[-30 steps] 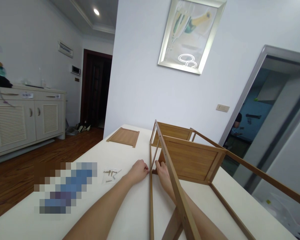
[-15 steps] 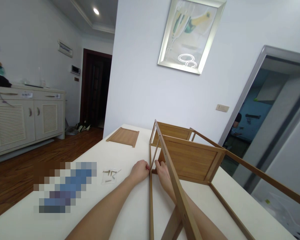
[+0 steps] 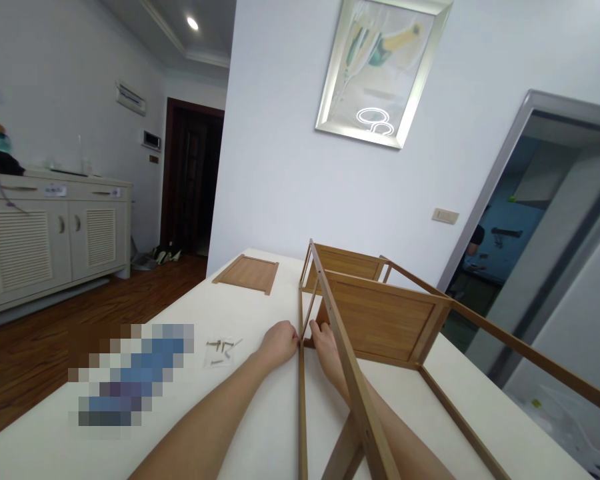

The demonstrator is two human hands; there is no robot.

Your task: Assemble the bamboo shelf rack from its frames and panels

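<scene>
A wooden shelf frame (image 3: pixel 357 387) lies on its side on the white table. My left hand (image 3: pixel 280 342) is closed in a pinch against the outer side of its lower rail (image 3: pixel 303 413); whatever sits between those fingertips is hidden. Inside the frame, my right hand (image 3: pixel 326 341) has its fingers curled on the near end of a wooden shelf panel (image 3: pixel 390 320), just across the rail from my left hand. Part of my right forearm passes behind the upper rail. Left of my hands, a small clear bag (image 3: pixel 217 362) carries several screws and a hex key.
Toward the far edge of the table (image 3: pixel 250 413) lies a loose wooden panel (image 3: pixel 249 273). A blurred-out blue patch (image 3: pixel 145 367) covers something at the left edge. A white cabinet (image 3: pixel 55 233) stands beyond, and another person (image 3: pixel 475 241) shows through the right doorway.
My left hand shifts very slightly against the rail, its fingers staying pinched. My right hand, the frame and the screws keep their places.
</scene>
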